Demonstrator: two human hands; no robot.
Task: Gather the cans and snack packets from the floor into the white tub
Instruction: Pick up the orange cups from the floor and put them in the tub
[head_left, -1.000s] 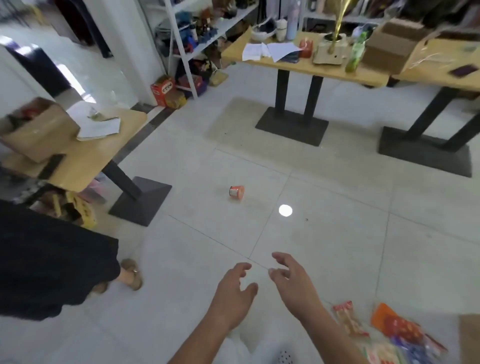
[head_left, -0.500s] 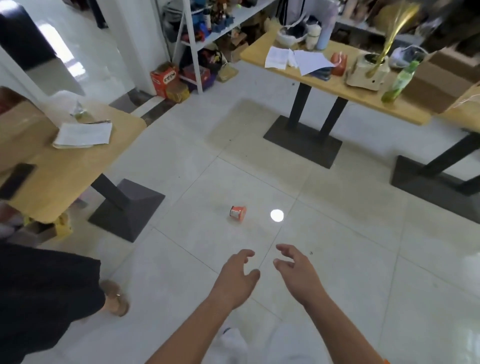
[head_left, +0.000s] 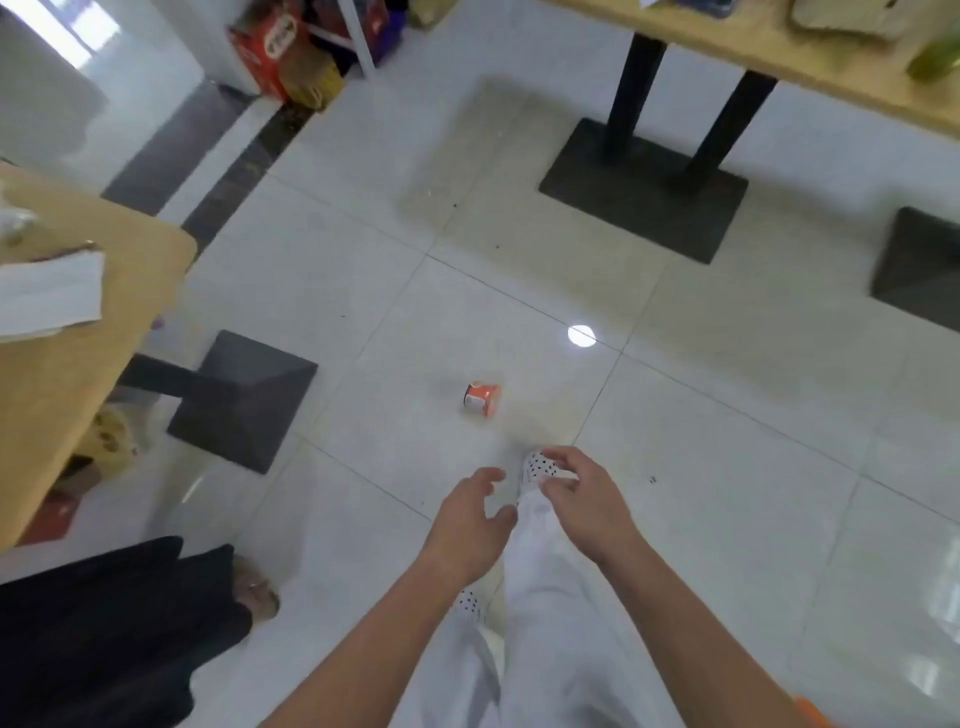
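Both hands are held out empty, fingers loosely spread, the left hand beside the right hand. Ahead on the floor the can is seen on its side, nearer the left hand, its long axis lying across the view with the pale end turned left

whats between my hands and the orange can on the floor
Head view: mostly bare floor tile. The toe of a spotted shoe pokes out under the right hand; from the left hand to the can it's bare.
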